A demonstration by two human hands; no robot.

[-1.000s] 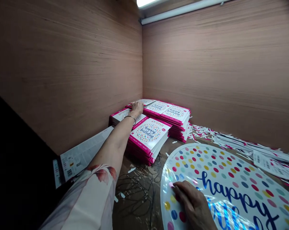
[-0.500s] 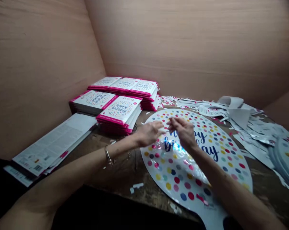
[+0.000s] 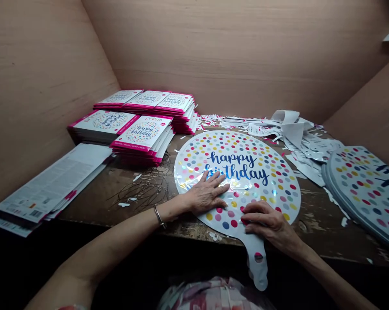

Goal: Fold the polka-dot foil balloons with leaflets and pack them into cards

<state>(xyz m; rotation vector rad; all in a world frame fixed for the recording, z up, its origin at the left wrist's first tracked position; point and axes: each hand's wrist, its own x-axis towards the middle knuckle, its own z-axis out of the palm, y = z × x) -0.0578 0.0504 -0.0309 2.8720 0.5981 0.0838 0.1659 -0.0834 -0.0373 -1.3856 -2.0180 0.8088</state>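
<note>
A flat round foil balloon with coloured dots and "happy birthday" in blue lies on the worn table, its neck hanging over the front edge. My left hand lies flat on its lower left part, fingers spread, a bangle on the wrist. My right hand rests on the balloon's lower edge near the neck, fingers bent and pressed down on the foil. Neither hand holds anything.
Stacks of pink-edged "happy birthday" cards fill the back left corner. White printed sheets lie at the left. Paper strips and scraps pile at the back right. More dotted balloons are stacked at the right. Brown board walls enclose the table.
My left hand came back from the card stacks. Both hands met above the balloon, then dropped onto its near part. The view swung right and down.
</note>
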